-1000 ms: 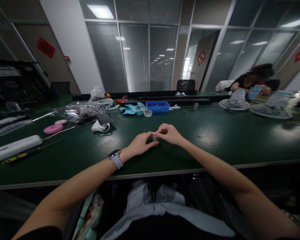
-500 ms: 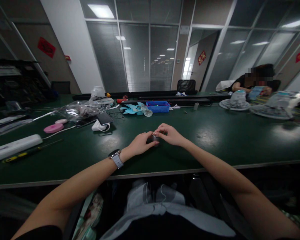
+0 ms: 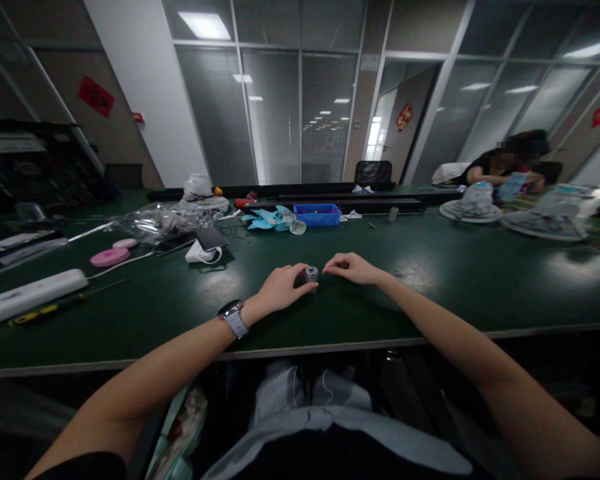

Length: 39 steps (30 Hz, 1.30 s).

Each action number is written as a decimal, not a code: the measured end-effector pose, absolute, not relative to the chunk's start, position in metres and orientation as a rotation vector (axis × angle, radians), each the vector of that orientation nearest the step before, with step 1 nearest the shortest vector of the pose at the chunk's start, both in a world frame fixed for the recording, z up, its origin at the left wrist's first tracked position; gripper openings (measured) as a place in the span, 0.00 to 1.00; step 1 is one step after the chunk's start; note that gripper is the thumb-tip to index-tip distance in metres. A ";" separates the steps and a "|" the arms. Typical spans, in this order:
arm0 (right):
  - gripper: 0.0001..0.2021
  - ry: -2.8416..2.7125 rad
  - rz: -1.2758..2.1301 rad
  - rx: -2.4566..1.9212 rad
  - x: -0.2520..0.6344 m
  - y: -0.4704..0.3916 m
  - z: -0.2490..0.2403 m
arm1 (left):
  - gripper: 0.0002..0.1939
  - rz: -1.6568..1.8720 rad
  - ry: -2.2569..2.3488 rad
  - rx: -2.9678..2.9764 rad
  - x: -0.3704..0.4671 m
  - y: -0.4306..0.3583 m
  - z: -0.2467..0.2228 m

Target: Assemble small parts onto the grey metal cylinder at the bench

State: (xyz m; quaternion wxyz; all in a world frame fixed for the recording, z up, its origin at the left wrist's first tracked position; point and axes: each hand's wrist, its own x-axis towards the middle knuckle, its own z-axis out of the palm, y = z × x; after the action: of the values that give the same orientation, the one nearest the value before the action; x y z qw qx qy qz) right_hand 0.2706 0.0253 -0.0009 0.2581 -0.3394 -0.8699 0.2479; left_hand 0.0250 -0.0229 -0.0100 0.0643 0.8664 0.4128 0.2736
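Observation:
My left hand (image 3: 284,288) is closed around a small grey metal motor (image 3: 311,272), thumb on the near side and fingers on the far side. The motor stands upright on the green table, and a dark stub shows in the middle of its top face. Just to its right and apart from it, my right hand (image 3: 353,268) hovers over the table with thumb and fingertips pinched together. Whatever may be between those fingertips is too small to make out.
Behind my hands lie light-blue fan blades (image 3: 270,219) and a blue bin (image 3: 317,215). A white charger (image 3: 203,252), a pink disc (image 3: 110,257), a power strip (image 3: 33,297) and a screwdriver (image 3: 45,313) are on the left. Fan bases (image 3: 470,208) and a seated person (image 3: 495,170) are at the right.
My right hand has come away from the top of the motor and moved right, uncovering the top face. My left hand keeps its hold in the same place.

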 end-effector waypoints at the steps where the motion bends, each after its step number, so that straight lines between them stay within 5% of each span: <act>1: 0.15 -2.374 0.694 -0.921 0.272 0.026 -0.003 | 0.22 0.825 1.265 2.612 0.025 -0.022 -0.011; 14: 0.20 -2.400 0.650 -1.136 0.291 0.025 0.022 | 0.22 0.810 1.275 2.595 0.023 -0.022 -0.009; 22: 0.28 -2.666 1.393 -1.490 0.333 0.017 0.041 | 0.23 0.811 1.242 2.574 0.022 -0.020 -0.010; 32: 0.23 -2.568 1.288 -1.566 0.320 0.018 0.032 | 0.22 0.829 1.230 2.566 0.022 -0.020 -0.010; 39: 0.21 -2.535 1.102 -1.238 0.303 0.015 0.032 | 0.22 0.847 1.222 2.556 0.023 -0.019 -0.012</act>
State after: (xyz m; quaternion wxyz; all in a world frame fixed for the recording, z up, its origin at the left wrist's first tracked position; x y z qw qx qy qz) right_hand 0.3030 0.0150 0.0322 0.0562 -0.4079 -0.8357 0.3634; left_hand 0.0233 -0.0192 -0.0116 0.0923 0.8607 0.4115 0.2851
